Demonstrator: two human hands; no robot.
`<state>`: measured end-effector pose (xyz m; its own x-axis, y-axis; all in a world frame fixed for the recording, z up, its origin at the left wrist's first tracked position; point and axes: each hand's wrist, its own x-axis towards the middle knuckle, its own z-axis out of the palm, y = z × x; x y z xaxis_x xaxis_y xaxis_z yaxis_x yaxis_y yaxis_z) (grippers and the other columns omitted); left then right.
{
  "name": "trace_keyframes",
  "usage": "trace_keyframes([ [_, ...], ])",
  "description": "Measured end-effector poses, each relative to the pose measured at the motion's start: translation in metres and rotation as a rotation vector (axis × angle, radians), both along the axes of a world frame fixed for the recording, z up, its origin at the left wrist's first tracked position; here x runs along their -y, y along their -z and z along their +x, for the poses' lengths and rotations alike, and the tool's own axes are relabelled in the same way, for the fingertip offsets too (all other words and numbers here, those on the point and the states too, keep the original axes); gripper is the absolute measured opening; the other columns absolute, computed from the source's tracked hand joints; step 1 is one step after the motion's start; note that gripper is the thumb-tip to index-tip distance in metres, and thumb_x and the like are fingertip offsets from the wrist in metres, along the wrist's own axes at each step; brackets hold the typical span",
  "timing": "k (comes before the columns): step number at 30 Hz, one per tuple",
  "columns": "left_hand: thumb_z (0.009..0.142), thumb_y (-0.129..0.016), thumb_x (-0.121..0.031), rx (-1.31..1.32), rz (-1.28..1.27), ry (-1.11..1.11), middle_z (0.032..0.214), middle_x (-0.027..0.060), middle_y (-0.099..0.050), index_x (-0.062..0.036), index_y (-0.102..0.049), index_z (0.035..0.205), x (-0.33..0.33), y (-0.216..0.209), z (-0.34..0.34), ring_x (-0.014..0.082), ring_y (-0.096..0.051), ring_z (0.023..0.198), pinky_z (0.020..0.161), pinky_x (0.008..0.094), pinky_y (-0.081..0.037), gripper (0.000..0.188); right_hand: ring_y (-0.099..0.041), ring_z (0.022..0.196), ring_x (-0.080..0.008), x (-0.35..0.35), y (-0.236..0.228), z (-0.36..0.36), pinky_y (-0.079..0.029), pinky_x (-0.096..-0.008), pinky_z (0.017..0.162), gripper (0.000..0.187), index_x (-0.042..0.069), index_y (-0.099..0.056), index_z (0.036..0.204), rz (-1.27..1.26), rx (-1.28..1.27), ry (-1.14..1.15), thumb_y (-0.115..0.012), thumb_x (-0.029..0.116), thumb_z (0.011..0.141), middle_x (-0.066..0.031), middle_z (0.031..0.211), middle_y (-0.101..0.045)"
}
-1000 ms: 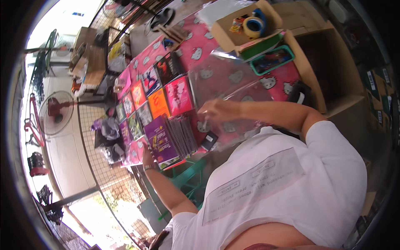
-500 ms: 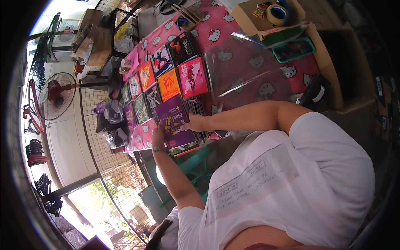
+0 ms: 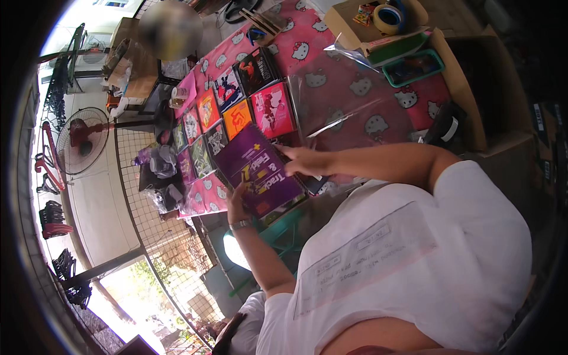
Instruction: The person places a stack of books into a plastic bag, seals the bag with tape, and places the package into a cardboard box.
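A purple spiral notebook [image 3: 251, 163] with yellow and white lettering is tilted up off the near edge of the table. At its lower left edge, my left hand [image 3: 236, 203] grips it, with a metal band on the wrist. My right hand [image 3: 303, 161] has its thumb and fingers at the notebook's right edge; its fingertips are partly hidden. Beneath the purple cover, a strip of green and black shows from another book [image 3: 286, 211]. Beyond lie rows of bright covers, among them a pink one [image 3: 273, 110], an orange one [image 3: 238, 118] and a black one [image 3: 258, 68].
A pink patterned cloth [image 3: 301, 52] covers the table, with clear plastic sheeting [image 3: 334, 97] over it. To the right stand a cardboard box [image 3: 458, 89], a teal tray [image 3: 414, 69] and a tape roll [image 3: 389, 19]. A fan [image 3: 83, 139] is at left; a blurred shape [image 3: 170, 31] is at the far side.
The purple notebook has come up nearer and shows more of its cover. My right hand has shifted right along with its edge. A blurred shape has appeared at the far side.
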<state>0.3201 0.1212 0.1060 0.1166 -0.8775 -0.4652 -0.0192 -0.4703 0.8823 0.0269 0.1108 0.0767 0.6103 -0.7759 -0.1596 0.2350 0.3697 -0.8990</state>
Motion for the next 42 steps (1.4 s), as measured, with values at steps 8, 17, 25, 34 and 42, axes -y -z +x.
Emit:
trace_keyframes([
  [8,0.089,-0.061,-0.026,-0.601,0.291,0.193,0.124,0.0144,-0.057,-0.0007,-0.045,0.134,0.002,0.015,-0.128,0.0245,-0.056,0.114,0.101,0.0368,-0.043,0.054,-0.053,0.114,-0.0283,0.006,-0.032,-0.119,-0.032,-0.0451,0.108,0.071,0.012,-0.041,0.133,-1.595,-0.705,0.445,-0.069,0.007,0.068,-0.0096,0.114,-0.056],
  [17,0.082,-0.068,-0.036,-0.576,-0.346,0.371,0.139,0.0098,-0.042,-0.0074,-0.027,0.145,-0.01,0.132,-0.198,0.0217,-0.039,0.13,0.109,0.0368,-0.032,0.081,-0.053,0.116,-0.0329,-0.037,0.153,-0.171,-0.042,-0.0398,0.101,0.081,0.006,-0.039,0.134,-0.66,-0.562,0.488,-0.082,0.016,0.066,-0.0138,0.124,-0.052],
  [25,0.068,-0.075,0.0,-0.006,-0.363,0.61,0.106,0.009,-0.061,-0.0037,-0.05,0.12,-0.003,0.193,-0.206,0.0184,-0.058,0.098,0.089,0.0319,-0.046,0.058,-0.048,0.119,-0.0332,-0.039,0.153,-0.172,-0.039,-0.041,0.102,0.092,0.006,-0.034,0.136,-0.403,-0.604,0.476,-0.086,0.023,0.061,-0.016,0.124,-0.05],
  [34,0.073,-0.077,-0.016,0.219,-0.55,0.596,0.121,0.0129,-0.052,-0.0007,-0.044,0.126,-0.009,0.211,-0.205,0.0237,-0.052,0.114,0.1,0.0338,-0.041,0.064,-0.05,0.118,-0.0347,-0.049,0.137,-0.184,-0.043,-0.039,0.1,0.088,0.01,-0.029,0.136,-0.489,-0.711,0.291,-0.081,0.018,0.065,-0.0153,0.128,-0.044],
  [42,0.082,-0.067,-0.018,0.291,-0.592,0.797,0.129,0.0132,-0.051,-0.0018,-0.046,0.13,0.009,0.247,-0.191,0.0229,-0.051,0.117,0.098,0.0349,-0.043,0.056,-0.041,0.128,-0.0335,-0.051,0.035,-0.162,-0.032,-0.0414,0.111,0.097,0.004,-0.035,0.141,-0.889,-1.125,0.151,-0.084,0.03,0.06,-0.017,0.139,-0.038],
])
